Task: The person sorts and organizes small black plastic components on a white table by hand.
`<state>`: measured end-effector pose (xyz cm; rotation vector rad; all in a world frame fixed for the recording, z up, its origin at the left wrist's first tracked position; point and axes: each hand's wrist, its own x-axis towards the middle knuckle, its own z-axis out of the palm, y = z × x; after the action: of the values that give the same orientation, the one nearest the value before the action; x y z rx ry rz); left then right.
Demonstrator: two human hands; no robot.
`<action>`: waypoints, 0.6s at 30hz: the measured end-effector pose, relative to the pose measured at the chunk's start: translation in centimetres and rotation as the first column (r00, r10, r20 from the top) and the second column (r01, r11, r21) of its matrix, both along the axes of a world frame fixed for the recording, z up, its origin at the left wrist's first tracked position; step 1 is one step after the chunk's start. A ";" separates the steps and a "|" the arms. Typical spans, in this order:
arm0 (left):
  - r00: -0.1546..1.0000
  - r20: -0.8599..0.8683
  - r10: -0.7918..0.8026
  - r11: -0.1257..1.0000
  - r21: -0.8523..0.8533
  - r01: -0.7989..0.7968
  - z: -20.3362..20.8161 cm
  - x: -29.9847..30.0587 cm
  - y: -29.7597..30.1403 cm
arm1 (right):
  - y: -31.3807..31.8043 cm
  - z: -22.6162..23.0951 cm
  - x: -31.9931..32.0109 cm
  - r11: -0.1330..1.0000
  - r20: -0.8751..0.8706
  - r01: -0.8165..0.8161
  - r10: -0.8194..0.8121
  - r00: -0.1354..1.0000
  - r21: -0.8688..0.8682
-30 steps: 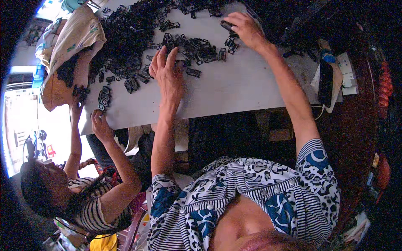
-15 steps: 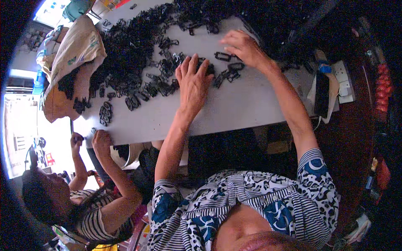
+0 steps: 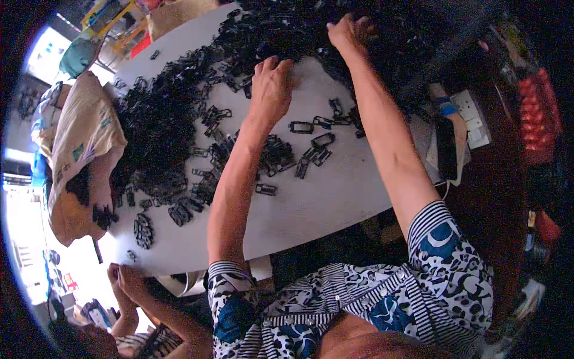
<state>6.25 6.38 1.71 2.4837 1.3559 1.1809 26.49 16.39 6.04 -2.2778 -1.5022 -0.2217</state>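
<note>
both reach the pile of black parts [image 3: 161, 119] — left hand [image 3: 272, 88], right hand [image 3: 347, 35] — clamped or apart, cannot tell.

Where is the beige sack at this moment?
In the head view, the beige sack is on the left, by the left edge of the white table and just left of the heap of black pieces.

Pale table [image 3: 344, 185]; bright opening [image 3: 23, 230] left; dark reddish surface [image 3: 481, 209], perhaps floor, right
</note>
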 end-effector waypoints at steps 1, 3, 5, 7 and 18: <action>0.997 0.017 -0.070 0.997 0.010 0.070 0.4 1.2 0.8 | -0.4 -0.7 0.7 1.000 0.019 0.020 -0.020 1.000 -0.002; 0.990 0.087 -0.108 0.994 0.018 0.107 1.2 3.1 1.7 | -1.9 -1.7 1.3 0.982 -0.064 -0.125 0.117 0.991 -0.140; 0.988 0.113 -0.106 0.994 -0.019 0.108 1.2 3.4 2.2 | -5.2 -1.0 -1.9 0.931 -0.063 -0.218 0.208 0.976 -0.294; 0.981 0.140 -0.132 0.991 0.003 0.133 1.7 5.3 2.9 | -7.6 -2.7 -2.4 0.902 0.075 -0.297 0.335 0.939 -0.312; 0.844 0.087 -0.529 0.834 0.238 0.498 6.5 20.2 9.1 | -21.9 -5.3 -6.2 0.711 -0.003 -0.689 0.696 0.718 -0.140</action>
<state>26.46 15.46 8.24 2.5791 0.4805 1.3801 20.27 -5.51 0.77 -1.6204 -2.3371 0.0486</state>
